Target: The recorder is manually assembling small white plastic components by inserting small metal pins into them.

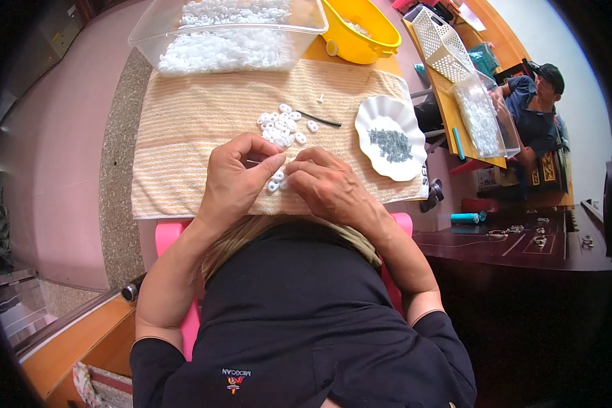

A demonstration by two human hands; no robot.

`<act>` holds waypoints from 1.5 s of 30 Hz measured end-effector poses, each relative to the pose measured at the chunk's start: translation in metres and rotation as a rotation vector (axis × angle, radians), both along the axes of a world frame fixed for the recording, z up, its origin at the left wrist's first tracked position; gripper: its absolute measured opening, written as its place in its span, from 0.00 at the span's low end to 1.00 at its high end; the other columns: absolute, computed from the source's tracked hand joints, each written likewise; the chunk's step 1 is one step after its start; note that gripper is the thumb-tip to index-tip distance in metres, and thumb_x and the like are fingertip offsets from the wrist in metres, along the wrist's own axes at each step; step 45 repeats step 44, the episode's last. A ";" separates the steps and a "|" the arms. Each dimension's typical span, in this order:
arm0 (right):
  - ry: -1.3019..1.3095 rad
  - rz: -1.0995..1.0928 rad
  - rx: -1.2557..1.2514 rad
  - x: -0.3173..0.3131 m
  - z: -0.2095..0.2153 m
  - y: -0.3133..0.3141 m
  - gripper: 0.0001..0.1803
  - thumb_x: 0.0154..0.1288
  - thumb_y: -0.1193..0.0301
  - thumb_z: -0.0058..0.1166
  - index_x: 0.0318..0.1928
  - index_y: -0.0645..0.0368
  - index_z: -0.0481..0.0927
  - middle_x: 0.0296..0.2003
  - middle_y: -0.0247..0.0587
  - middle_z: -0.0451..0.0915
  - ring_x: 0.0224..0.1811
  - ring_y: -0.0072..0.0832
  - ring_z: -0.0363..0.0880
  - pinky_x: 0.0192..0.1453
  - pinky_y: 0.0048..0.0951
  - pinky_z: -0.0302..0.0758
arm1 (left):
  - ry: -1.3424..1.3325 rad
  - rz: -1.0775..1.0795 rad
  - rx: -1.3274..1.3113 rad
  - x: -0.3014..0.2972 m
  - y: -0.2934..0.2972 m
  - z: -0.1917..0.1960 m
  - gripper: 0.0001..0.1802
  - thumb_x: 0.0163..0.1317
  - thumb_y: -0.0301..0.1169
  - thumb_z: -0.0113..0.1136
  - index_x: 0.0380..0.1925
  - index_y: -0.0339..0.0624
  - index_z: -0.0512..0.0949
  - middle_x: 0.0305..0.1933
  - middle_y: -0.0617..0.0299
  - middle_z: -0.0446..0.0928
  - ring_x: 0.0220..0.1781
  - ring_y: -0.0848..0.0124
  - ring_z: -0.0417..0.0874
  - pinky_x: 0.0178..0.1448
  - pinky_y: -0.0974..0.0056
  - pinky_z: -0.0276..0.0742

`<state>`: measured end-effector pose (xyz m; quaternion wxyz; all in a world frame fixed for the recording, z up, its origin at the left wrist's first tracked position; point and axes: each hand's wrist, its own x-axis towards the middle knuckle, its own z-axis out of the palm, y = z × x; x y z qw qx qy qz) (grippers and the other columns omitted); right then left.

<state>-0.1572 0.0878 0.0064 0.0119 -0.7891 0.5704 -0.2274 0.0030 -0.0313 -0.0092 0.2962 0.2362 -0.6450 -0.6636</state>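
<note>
Both my hands meet over a striped towel (183, 129), close to its near edge. My left hand (234, 173) is closed, thumb and forefinger pinched; a thin pale bit shows by the fingers, too small to name. My right hand (330, 182) is closed too, its fingertips bent down beside the left thumb; what they hold is hidden. A few small white oval plastic pieces with holes (273, 185) lie between and under the hands. Just beyond them is a loose pile of similar white pieces (277, 126), with a thin black stick (321, 119) by it.
Right of the pile stands a white scalloped dish (368, 112) holding small dark grey slivers. A clear bin (306, 44) of white pieces and a yellow tub (385, 52) stand at the back. A person (527, 102) sits at another table (449, 109) at right, beside another clear bin.
</note>
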 end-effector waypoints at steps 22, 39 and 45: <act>0.058 0.020 -0.013 -0.001 -0.002 0.000 0.06 0.50 0.76 0.53 0.32 0.61 0.76 0.39 0.38 0.80 0.47 0.37 0.75 0.53 0.35 0.75 | -0.011 -0.005 -0.010 0.001 0.002 0.005 0.04 0.59 0.22 0.65 0.34 0.35 0.80 0.34 0.63 0.82 0.34 0.82 0.79 0.39 0.76 0.77; -0.114 -0.019 -0.238 -0.003 -0.011 -0.003 0.06 0.50 0.80 0.57 0.29 0.61 0.75 0.29 0.41 0.78 0.37 0.38 0.77 0.41 0.35 0.77 | 0.006 -0.016 0.021 -0.001 0.005 0.003 0.04 0.59 0.23 0.65 0.33 0.36 0.79 0.32 0.65 0.81 0.32 0.83 0.78 0.36 0.76 0.75; -0.190 -0.040 -0.335 0.000 -0.002 -0.003 0.07 0.51 0.82 0.59 0.32 0.61 0.78 0.31 0.43 0.80 0.38 0.42 0.79 0.41 0.36 0.78 | 0.018 -0.125 0.112 0.000 0.005 0.001 0.05 0.61 0.26 0.64 0.34 0.36 0.79 0.31 0.65 0.81 0.31 0.81 0.79 0.36 0.75 0.76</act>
